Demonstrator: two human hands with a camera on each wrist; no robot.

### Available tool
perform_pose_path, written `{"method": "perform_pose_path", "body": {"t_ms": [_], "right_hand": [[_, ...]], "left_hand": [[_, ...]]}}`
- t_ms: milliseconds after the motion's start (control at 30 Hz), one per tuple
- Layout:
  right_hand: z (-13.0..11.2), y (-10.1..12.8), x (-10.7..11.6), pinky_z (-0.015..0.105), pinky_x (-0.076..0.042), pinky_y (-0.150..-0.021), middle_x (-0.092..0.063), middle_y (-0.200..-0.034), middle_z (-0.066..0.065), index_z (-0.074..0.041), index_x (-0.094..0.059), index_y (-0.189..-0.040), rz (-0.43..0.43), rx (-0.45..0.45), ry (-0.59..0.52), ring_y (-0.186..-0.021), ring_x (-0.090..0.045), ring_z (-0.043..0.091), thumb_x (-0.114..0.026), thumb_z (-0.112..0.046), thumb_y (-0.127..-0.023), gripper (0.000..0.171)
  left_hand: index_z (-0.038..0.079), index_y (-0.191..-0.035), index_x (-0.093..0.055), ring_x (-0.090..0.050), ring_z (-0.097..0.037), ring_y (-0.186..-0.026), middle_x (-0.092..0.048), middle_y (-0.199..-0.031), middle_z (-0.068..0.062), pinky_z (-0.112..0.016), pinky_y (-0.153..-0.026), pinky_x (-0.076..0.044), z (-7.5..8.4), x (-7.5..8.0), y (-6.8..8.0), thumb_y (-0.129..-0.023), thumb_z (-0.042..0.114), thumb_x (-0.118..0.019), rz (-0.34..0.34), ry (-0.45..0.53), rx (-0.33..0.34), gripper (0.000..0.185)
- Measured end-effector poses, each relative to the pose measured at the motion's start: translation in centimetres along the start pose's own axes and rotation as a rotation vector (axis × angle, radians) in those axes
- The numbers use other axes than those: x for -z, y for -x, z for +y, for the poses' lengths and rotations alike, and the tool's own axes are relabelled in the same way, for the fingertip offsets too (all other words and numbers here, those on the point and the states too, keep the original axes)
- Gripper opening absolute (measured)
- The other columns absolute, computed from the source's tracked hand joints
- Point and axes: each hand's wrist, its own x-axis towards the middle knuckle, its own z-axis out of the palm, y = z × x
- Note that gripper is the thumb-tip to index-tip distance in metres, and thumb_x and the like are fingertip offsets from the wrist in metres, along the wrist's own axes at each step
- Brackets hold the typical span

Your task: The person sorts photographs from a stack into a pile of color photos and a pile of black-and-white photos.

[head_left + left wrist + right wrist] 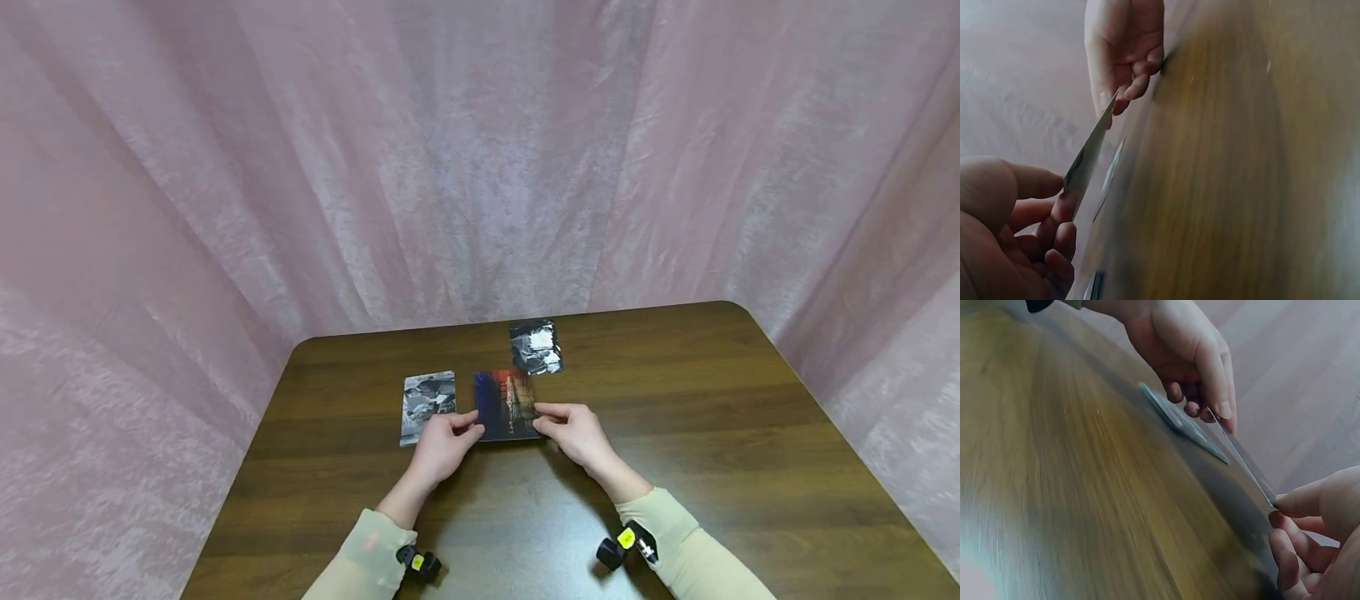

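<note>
A colour photo card [506,404], blue on its left and red on its right, is held between both hands over the brown wooden table [712,417]. My left hand [474,423] pinches its near left corner and my right hand [542,417] pinches its near right corner. Seen edge-on in the left wrist view, the card [1088,156] is lifted off the wood, with the left hand [1063,190] and right hand [1113,103] at its ends. The right wrist view shows the same card [1241,456] between the right hand [1277,509] and the left hand [1225,415].
A black-and-white photo card [427,406] lies flat just left of the held one, also seen as a flat card [1182,422] under the left hand. A dark silvery card [536,347] lies farther back. Pink curtain [480,167] surrounds the table on three sides.
</note>
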Motion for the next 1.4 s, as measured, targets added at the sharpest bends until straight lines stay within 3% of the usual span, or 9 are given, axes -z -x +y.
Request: {"method": "perform_pose_path", "body": {"t_ms": [133,267,367,500,1033,1400], "right_hand": [[0.6,0.3,1.6,0.033,-0.053,-0.087,-0.079,-0.115,0.012,-0.003,-0.080,-0.125,0.021,-0.018,0.041,-0.098,-0.070,0.019,-0.079,-0.013,-0.094,0.032],[0.9,0.7,2.9,0.046,-0.050,-0.104,-0.076,-0.124,0.014,-0.004,-0.081,-0.124,0.023,-0.022,0.096,-0.122,-0.067,0.032,-0.079,-0.016,-0.095,0.031],[1.1,1.0,3.7,0.053,-0.047,-0.109,-0.076,-0.125,0.016,-0.004,-0.081,-0.123,0.016,-0.017,0.120,-0.128,-0.064,0.038,-0.079,-0.017,-0.096,0.030],[1.3,1.1,4.4,0.055,-0.047,-0.108,-0.076,-0.125,0.015,-0.005,-0.082,-0.122,0.020,-0.012,0.154,-0.128,-0.064,0.038,-0.079,-0.018,-0.096,0.029],[1.9,1.6,5.0,0.054,-0.049,-0.105,-0.077,-0.123,0.013,-0.008,-0.083,-0.120,0.028,-0.041,0.204,-0.126,-0.066,0.037,-0.080,-0.021,-0.095,0.028],[2.0,1.6,4.9,0.045,-0.054,-0.091,-0.080,-0.115,0.010,-0.009,-0.084,-0.117,0.029,-0.014,0.258,-0.111,-0.073,0.032,-0.081,-0.020,-0.093,0.027]], "left_hand": [[0.000,-0.129,-0.077,-0.073,-0.025,-0.108,-0.079,-0.116,-0.012,-0.041,-0.089,-0.058,0.7,-1.4,-0.2,-0.101,0.020,-0.075,-0.036,-0.029,-0.034,0.035],[0.000,-0.126,-0.078,-0.069,-0.017,-0.091,-0.079,-0.103,-0.006,-0.034,-0.079,-0.055,1.2,-2.5,-0.4,-0.099,0.019,-0.076,-0.063,-0.057,-0.061,0.033],[0.000,-0.126,-0.078,-0.068,-0.015,-0.089,-0.080,-0.106,-0.008,-0.032,-0.076,-0.055,1.6,-3.1,-0.4,-0.099,0.018,-0.076,-0.082,-0.054,-0.058,0.033],[0.000,-0.127,-0.078,-0.071,-0.017,-0.096,-0.078,-0.118,-0.012,-0.034,-0.078,-0.057,1.9,-3.8,-0.5,-0.099,0.019,-0.076,-0.096,-0.045,-0.047,0.034],[0.000,-0.125,-0.079,-0.066,-0.008,-0.084,-0.078,-0.096,0.000,-0.032,-0.076,-0.055,2.1,-4.9,-0.8,-0.097,0.019,-0.079,-0.114,-0.078,-0.031,0.034],[-0.001,-0.125,-0.079,-0.062,-0.005,-0.078,-0.077,-0.090,0.004,-0.029,-0.073,-0.053,2.3,-4.9,-0.9,-0.096,0.017,-0.079,-0.111,-0.096,-0.034,0.034]]}}
